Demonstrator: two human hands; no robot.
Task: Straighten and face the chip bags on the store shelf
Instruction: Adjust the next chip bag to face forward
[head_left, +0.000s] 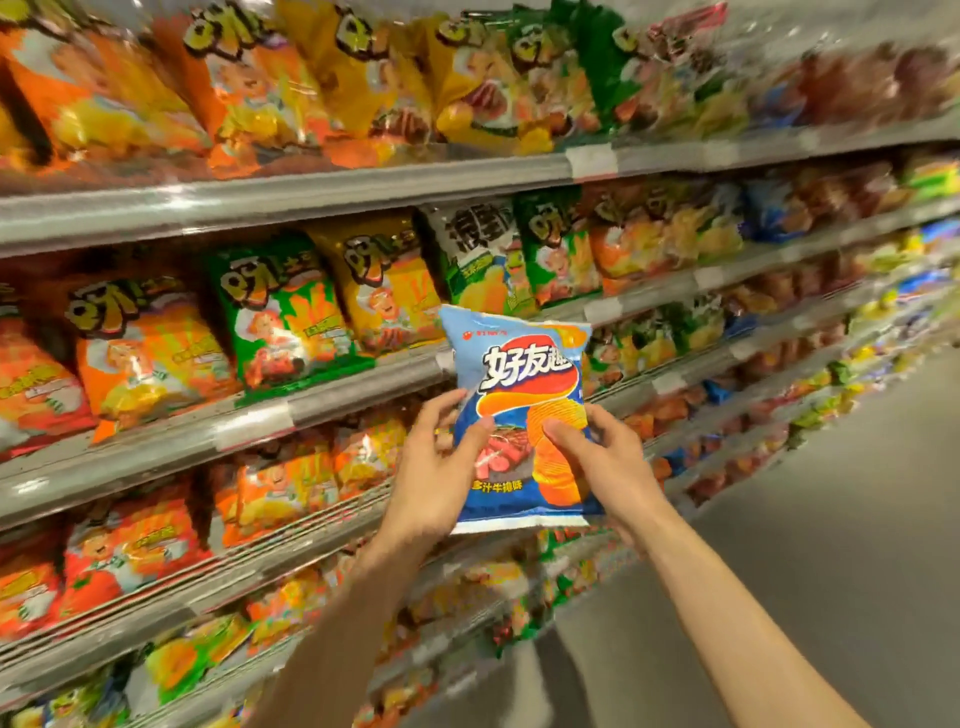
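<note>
A blue chip bag (519, 374) with white lettering and pictured ridged chips is held upright in the air, its front toward me, in front of the shelves. My left hand (439, 467) grips its lower left edge, thumb on the front. My right hand (602, 454) grips its lower right side, thumb pressed on the front. Behind it, the grey shelf rail (311, 410) carries a row of orange (140, 353), green (283, 317) and yellow chip bags (387, 283) leaning at slight angles.
Several grey shelves stacked with chip bags run from the left away to the right. A white-and-green bag (478, 254) stands just above the held bag. White price tags (592, 161) sit on the rails. The grey aisle floor (831, 519) lies at lower right.
</note>
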